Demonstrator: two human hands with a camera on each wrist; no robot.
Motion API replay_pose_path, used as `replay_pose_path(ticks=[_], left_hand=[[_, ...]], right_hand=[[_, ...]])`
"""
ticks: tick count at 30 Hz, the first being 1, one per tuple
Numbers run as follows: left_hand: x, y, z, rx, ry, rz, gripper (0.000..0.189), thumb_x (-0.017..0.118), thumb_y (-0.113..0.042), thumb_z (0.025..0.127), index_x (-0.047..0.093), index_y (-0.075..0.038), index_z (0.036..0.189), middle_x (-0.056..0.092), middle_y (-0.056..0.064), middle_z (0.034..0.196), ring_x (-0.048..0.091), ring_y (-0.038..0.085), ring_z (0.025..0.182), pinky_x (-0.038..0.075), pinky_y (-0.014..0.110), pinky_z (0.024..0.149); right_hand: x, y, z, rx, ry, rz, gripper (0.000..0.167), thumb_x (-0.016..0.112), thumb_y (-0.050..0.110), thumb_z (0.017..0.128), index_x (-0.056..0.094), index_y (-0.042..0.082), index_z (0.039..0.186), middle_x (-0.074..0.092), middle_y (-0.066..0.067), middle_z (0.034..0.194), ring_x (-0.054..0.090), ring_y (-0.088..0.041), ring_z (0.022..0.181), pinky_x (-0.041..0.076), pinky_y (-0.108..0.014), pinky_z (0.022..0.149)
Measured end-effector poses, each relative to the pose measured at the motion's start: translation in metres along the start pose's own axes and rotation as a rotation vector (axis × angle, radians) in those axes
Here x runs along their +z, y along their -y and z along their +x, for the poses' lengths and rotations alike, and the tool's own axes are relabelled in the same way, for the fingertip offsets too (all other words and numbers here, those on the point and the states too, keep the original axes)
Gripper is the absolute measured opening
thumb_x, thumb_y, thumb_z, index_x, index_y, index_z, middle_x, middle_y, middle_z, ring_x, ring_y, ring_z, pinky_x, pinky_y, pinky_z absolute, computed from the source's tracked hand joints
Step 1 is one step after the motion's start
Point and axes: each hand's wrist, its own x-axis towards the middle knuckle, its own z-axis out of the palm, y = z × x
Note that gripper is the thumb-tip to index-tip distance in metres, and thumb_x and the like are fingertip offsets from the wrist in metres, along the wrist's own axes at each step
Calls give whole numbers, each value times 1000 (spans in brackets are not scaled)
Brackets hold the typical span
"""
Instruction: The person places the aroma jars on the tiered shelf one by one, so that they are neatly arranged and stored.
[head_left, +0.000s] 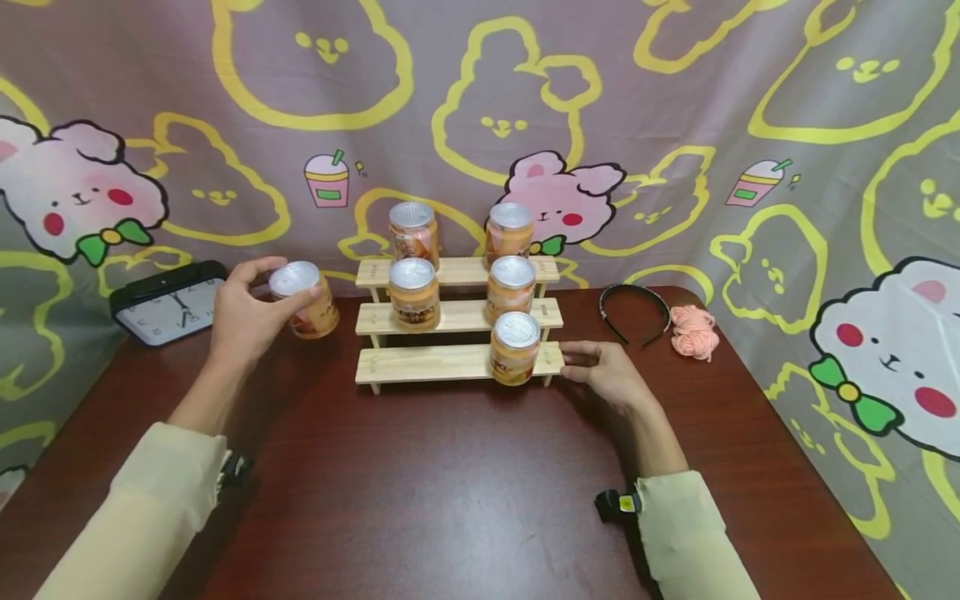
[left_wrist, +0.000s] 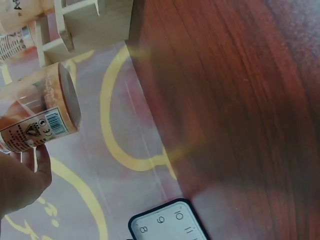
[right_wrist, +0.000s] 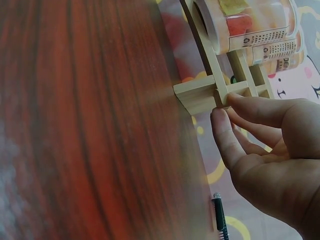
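My left hand (head_left: 251,312) grips an orange-labelled can (head_left: 315,315) with a silver lid, to the left of a three-step wooden display rack (head_left: 427,364). In the left wrist view this can (left_wrist: 42,110) is off the table, its barcode showing. My right hand (head_left: 611,375) pinches the right end of the rack's lowest step between thumb and fingers; the right wrist view shows the fingertips on the rack's wooden edge (right_wrist: 197,95). Similar cans stand on the rack: two on the top step, two on the middle one, and a single can (head_left: 515,354) at the lowest step's right.
A black-framed clock (head_left: 168,308) stands at the table's back left. Right of the rack lie a dark headband (head_left: 636,292) and a pink yarn bundle (head_left: 693,333). Patterned cloth (head_left: 465,108) hangs behind and beside the brown table (head_left: 450,500).
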Motion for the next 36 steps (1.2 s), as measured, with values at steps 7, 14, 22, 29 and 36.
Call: replay_pose_path(ticks=[7,14,22,29,36], left_hand=[[2,-8,-10,38,21,-6,63,87,-30,81,63,-7,134,53,0,123,55,12,102,44,14,77],[5,-14,-18,76,26,-6,60,89,-26,80,65,-7,132,56,-1,120,55,12,98,44,14,75],[9,-19,-28,124,67,-53,61,89,-27,79,65,-4,131,59,1,118,57,11,91,45,15,73],[15,-23,-34,156,103,-79,60,89,-21,79,64,-3,131,62,4,116,58,11,92,47,16,76],[20,-27,-39,170,155,-102,61,90,-17,78,64,-4,131,66,13,118,58,9,95,47,18,78]], right_hand=[[0,1,0,1,4,10,46,69,-5,92,56,-11,136,64,-29,124,66,-10,95,55,-24,78],[0,3,-1,-4,9,-1,45,69,-5,92,57,-11,135,64,-29,125,67,-12,98,54,-22,78],[0,2,-1,2,7,2,46,69,-5,92,56,-12,136,65,-29,124,66,-10,96,55,-24,78],[1,3,-1,1,7,9,46,69,-6,92,57,-12,135,64,-29,125,66,-11,97,54,-22,77],[1,1,-2,-8,4,13,45,69,-7,91,57,-12,134,63,-30,126,66,-12,96,55,-24,79]])
